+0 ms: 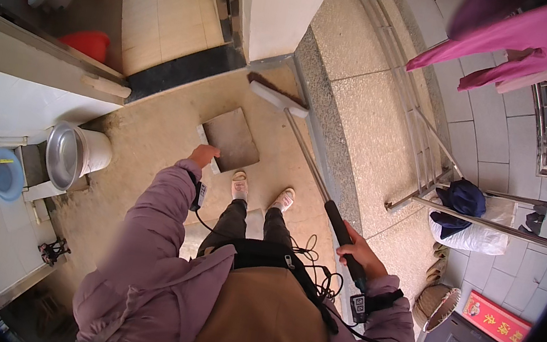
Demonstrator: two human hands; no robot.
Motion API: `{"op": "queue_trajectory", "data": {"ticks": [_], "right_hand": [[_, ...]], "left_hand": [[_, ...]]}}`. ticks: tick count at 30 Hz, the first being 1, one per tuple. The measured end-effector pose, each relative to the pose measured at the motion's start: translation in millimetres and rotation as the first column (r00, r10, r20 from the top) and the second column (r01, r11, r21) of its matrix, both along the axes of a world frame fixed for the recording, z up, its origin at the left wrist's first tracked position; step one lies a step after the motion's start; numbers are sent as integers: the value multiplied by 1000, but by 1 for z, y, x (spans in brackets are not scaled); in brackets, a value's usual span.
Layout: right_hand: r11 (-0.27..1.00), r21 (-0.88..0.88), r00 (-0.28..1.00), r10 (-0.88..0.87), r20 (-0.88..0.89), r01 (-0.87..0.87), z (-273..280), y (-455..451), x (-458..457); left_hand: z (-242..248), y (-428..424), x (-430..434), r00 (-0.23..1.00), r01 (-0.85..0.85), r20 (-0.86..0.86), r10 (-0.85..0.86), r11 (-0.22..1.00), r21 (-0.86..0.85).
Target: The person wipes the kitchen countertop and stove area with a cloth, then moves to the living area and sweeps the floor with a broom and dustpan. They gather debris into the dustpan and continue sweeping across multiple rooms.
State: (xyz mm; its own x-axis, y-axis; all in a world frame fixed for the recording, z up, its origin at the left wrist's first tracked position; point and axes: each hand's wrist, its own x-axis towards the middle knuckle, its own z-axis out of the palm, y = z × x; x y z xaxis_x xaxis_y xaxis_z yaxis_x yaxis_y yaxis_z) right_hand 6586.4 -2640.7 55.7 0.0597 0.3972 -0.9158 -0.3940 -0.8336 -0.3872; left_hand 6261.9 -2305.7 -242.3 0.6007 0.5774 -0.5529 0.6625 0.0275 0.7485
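My right hand [366,256] is closed around the black grip of a broom [308,157]. From there its metal pole slants away to a pale head with dark brown bristles, resting near the grey strip by the wall corner. With my left hand [205,155] I hold a flat square panel [232,138], brownish with a pale edge, possibly a tile or board; my fingers are at its pale side. It appears just ahead of my slippered feet; whether it touches the concrete floor [152,125] I cannot tell.
A metal basin [63,155] leans against a white bucket [98,151] at left, near a blue basin [7,174]. A black threshold [187,71] crosses the doorway ahead. At right stand a metal rack [417,145], a white sack [493,238] and a woven basket [437,307]. Cables hang at my waist.
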Motion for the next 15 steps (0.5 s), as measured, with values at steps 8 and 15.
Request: {"op": "queue_trajectory", "data": {"ticks": [8,15], "right_hand": [[986,-109,989,119,-87,-128,-16,51,-43],[987,-116,911,-150,-385,113,42,40,-29]], "left_hand": [[4,25,59,1000,15,-17,-17,991,-136],[5,48,100,995,-87,53,85,996,37]]}}
